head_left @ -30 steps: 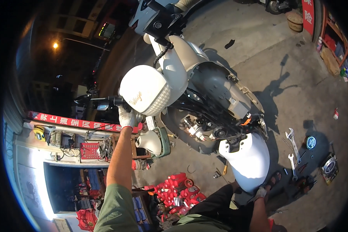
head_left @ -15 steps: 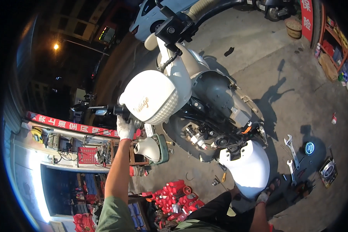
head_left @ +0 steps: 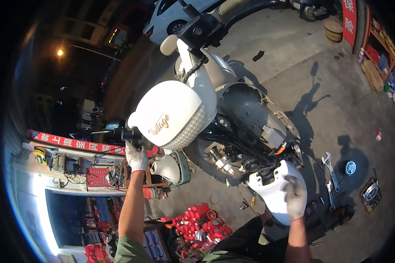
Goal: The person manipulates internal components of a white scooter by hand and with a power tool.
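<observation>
A scooter with its front body opened stands before me; its rounded white headlight housing (head_left: 173, 111) has a woven-pattern band and brown lettering. At the left, my left hand (head_left: 137, 158), in a white glove, has its fingers closed at the black handlebar end (head_left: 131, 135). In a dirty white glove, my right hand (head_left: 295, 197) is over the white curved fender (head_left: 274, 195) at the scooter's lower front. Its fingers are blurred, and whether they touch the fender I cannot tell. Bare mechanical parts and a black frame (head_left: 250, 147) show between housing and fender.
Two wrenches (head_left: 331, 175), a round lit object (head_left: 350, 168) and other tools lie on the concrete at the right. Red bottles (head_left: 197, 228) are heaped near my feet. A beige cover (head_left: 166, 168) stands at left. A parked car (head_left: 175, 22) is beyond.
My right hand has risen from beside the fender's lower edge to over its upper surface. My left hand has shifted slightly left and down, and the handlebar and headlight housing have turned slightly.
</observation>
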`<state>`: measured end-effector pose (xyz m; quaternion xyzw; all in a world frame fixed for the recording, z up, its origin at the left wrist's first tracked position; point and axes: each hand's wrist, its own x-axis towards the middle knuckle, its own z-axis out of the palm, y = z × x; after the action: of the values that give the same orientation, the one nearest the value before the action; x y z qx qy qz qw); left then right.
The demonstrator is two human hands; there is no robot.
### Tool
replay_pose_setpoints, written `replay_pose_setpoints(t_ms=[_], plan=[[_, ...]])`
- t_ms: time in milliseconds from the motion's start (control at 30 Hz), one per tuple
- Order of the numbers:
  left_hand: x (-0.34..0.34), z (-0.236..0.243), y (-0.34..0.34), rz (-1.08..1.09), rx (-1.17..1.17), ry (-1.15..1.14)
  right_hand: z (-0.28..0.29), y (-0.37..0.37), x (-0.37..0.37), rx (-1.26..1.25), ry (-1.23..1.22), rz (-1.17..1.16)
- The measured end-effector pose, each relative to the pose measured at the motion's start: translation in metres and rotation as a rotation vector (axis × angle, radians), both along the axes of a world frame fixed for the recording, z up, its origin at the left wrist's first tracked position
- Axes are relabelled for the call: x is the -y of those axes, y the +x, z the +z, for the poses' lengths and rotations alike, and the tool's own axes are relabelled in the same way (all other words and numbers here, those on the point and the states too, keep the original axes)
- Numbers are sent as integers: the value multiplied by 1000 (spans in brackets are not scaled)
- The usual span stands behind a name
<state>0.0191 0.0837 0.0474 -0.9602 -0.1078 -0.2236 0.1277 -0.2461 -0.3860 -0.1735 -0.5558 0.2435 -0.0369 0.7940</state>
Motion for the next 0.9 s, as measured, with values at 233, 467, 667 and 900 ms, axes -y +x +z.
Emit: replay_pose_setpoints(t_ms=[233,467,667,900], plan=[[2,5,-4,48,-71,9,134,151,-70,378,-392,258],[2,8,-7,35,-49,13,107,156,-114,200,-622,387],[16,14,-6,34,-28,-33,100,149,-120,197,-661,414],[32,29,-22,37,-72,-19,87,146,-126,275,-621,313]])
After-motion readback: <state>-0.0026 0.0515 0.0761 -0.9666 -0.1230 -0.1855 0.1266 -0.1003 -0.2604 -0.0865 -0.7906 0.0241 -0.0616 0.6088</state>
